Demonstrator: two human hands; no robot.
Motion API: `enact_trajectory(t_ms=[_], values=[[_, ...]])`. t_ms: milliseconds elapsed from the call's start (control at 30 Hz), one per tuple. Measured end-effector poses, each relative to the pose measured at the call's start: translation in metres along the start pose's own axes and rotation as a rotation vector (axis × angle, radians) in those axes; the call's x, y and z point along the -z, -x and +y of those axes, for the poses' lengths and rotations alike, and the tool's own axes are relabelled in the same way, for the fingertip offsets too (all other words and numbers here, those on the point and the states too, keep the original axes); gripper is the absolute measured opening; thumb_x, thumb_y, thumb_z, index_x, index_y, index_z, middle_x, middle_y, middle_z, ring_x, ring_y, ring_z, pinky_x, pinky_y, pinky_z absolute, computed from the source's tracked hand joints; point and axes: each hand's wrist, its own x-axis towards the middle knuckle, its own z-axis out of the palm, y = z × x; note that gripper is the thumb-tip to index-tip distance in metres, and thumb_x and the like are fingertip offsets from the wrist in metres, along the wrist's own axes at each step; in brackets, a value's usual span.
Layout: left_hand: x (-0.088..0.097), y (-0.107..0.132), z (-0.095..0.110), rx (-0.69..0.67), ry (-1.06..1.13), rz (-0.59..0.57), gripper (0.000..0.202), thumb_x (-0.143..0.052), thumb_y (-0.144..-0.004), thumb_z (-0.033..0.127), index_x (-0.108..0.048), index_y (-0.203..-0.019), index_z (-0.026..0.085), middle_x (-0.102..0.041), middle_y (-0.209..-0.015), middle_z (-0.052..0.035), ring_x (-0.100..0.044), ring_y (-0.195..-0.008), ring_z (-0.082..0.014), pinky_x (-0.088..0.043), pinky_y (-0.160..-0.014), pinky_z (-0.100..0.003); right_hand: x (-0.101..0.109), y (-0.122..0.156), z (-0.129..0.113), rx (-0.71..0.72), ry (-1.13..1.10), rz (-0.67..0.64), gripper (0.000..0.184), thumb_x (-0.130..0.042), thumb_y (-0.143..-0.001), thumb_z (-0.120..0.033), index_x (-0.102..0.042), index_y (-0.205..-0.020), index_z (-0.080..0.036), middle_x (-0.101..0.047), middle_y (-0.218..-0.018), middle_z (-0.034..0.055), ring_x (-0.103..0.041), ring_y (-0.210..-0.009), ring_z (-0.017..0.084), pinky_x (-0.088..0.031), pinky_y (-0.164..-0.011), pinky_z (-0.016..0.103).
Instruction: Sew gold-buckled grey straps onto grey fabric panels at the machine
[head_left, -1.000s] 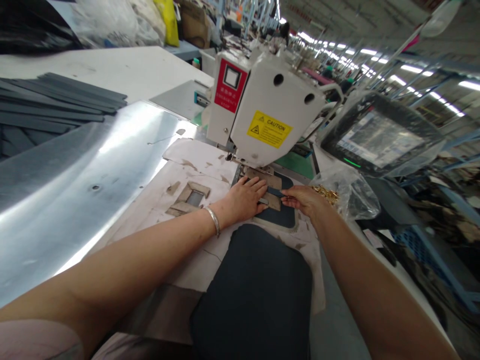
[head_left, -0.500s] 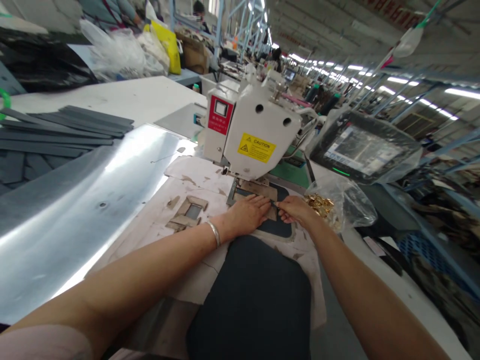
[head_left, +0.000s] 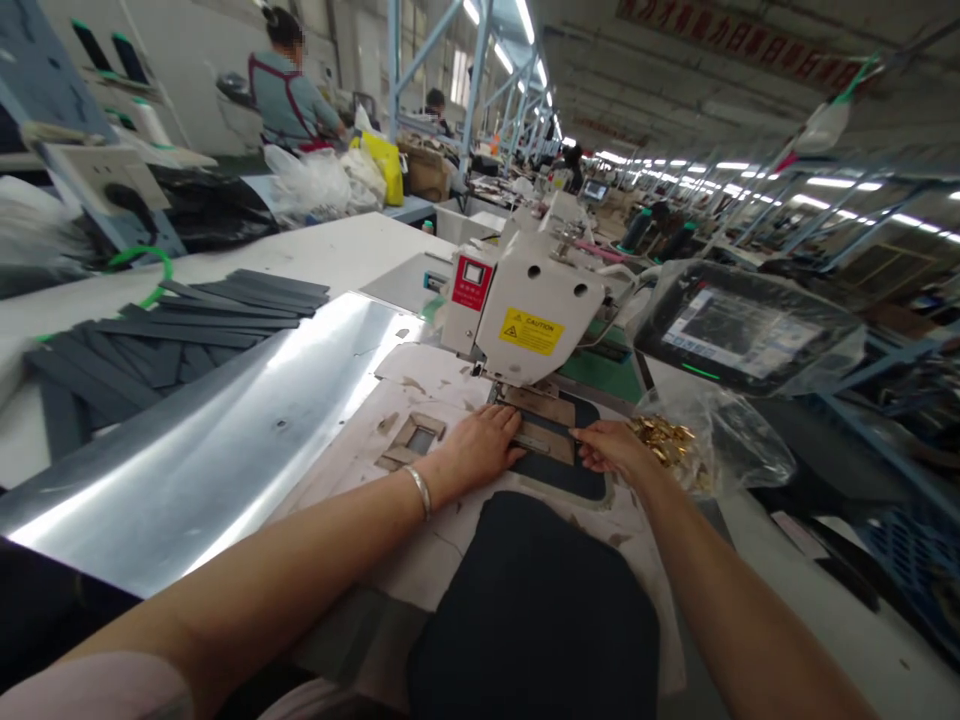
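Observation:
My left hand [head_left: 480, 445] lies palm down, fingers stretched out, on the left part of a tan clamp frame [head_left: 551, 447]. The frame rests on a dark panel [head_left: 559, 482] beneath the white sewing machine head [head_left: 540, 310]. At the frame's right edge, the fingertips of my right hand [head_left: 609, 447] are pinched together; what they hold is too small to make out. A larger dark piece [head_left: 540, 600] with rounded corners is spread nearer to me, over a stained pale sheet [head_left: 442, 540].
Dark grey strips [head_left: 172, 340] are heaped at left beside a shiny metal plate [head_left: 247, 450]. Gold-coloured metal pieces [head_left: 666, 440] sit in a clear bag to the right. A plastic-wrapped screen [head_left: 742, 325] stands behind them. A person [head_left: 289, 85] is at the far left.
My left hand has slid left along the frame, away from my right hand, exposing more of the frame. My right fingers stay pinched at its right edge. The camera view has shifted left.

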Motion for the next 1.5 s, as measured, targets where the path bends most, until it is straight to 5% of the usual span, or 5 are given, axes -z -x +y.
enact_trajectory(t_ms=[267, 567, 833, 1500], values=[[0.006, 0.006, -0.002, 0.253, -0.108, 0.027, 0.044, -0.053, -0.09, 0.053, -0.06, -0.114, 0.018, -0.056, -0.115, -0.0136, -0.05, -0.106, -0.0304, -0.042, -0.089, -0.043, -0.003, 0.003, 0.004, 0.051, -0.023, 0.017, 0.023, -0.069, -0.086, -0.025, -0.052, -0.073, -0.016, -0.058, -0.05, -0.0032, -0.054, -0.036, 0.008, -0.041, -0.039, 0.016], [0.01, 0.005, -0.011, 0.253, -0.12, -0.026, 0.048, -0.049, -0.09, 0.059, -0.059, -0.117, 0.022, -0.058, -0.108, -0.0122, -0.052, -0.102, -0.0305, -0.037, -0.089, -0.045, 0.009, 0.007, -0.008, -0.057, -0.061, -0.13, 0.012, -0.059, -0.089, -0.013, -0.053, -0.078, -0.014, -0.064, -0.057, 0.0011, -0.062, -0.045, 0.01, -0.046, -0.046, 0.017], [0.02, 0.019, -0.036, 0.27, -0.125, -0.028, 0.047, -0.05, -0.088, 0.061, -0.06, -0.113, 0.022, -0.058, -0.106, -0.0112, -0.05, -0.104, -0.03, -0.035, -0.094, -0.045, -0.022, 0.0, -0.027, -0.082, 0.008, -0.118, 0.015, -0.058, -0.086, -0.013, -0.054, -0.072, -0.013, -0.063, -0.051, 0.0024, -0.057, -0.038, 0.01, -0.036, -0.036, 0.016], [0.036, 0.051, -0.105, 0.325, -0.185, -0.03, 0.05, -0.048, -0.089, 0.063, -0.058, -0.117, 0.023, -0.059, -0.114, -0.0119, -0.045, -0.115, -0.0335, -0.025, -0.105, -0.058, -0.087, 0.008, -0.079, -0.044, -0.027, -0.185, 0.014, -0.055, -0.09, -0.015, -0.054, -0.076, -0.013, -0.062, -0.051, -0.0002, -0.058, -0.039, 0.009, -0.041, -0.038, 0.016]])
